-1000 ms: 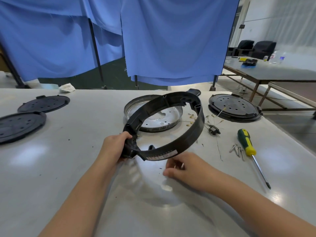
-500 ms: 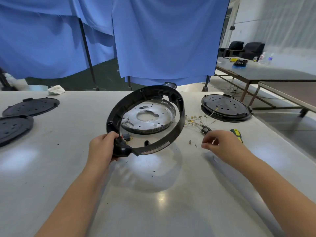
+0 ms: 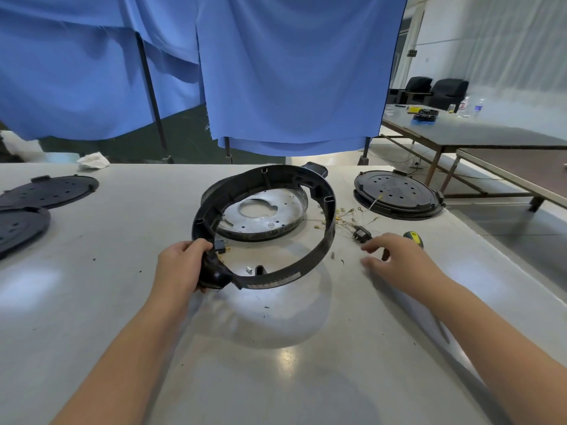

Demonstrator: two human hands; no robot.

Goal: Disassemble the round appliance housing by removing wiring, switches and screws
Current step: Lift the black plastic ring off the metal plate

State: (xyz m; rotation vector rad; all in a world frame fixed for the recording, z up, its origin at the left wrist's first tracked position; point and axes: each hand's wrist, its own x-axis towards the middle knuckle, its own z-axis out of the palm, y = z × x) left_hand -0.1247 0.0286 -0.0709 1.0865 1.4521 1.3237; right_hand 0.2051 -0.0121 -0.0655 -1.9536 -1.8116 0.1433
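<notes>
A black ring-shaped plastic housing (image 3: 325, 237) is tilted up off the white table, near edge low. My left hand (image 3: 181, 268) grips its thick corner at the lower left, where a small black switch with brass terminals (image 3: 220, 247) still sits inside. My right hand (image 3: 395, 256) hovers low over the table to the right, fingers loosely spread, holding nothing. Just beyond its fingertips lie a black switch (image 3: 361, 234) and a tangle of thin wires with brass lugs (image 3: 345, 217). The yellow-green screwdriver handle (image 3: 413, 237) peeks out behind that hand.
A round metal plate (image 3: 267, 216) lies behind the ring. A black perforated disc (image 3: 397, 193) sits at the right, two more discs (image 3: 52, 191) at the left. A small loose metal piece (image 3: 332, 255) lies by the ring. The table (image 3: 276, 363) ends close on the right.
My left hand has lowered and flattened the ring's tilt somewhat. My right hand stays near the switch and screwdriver after leaving the ring's front edge a second ago.
</notes>
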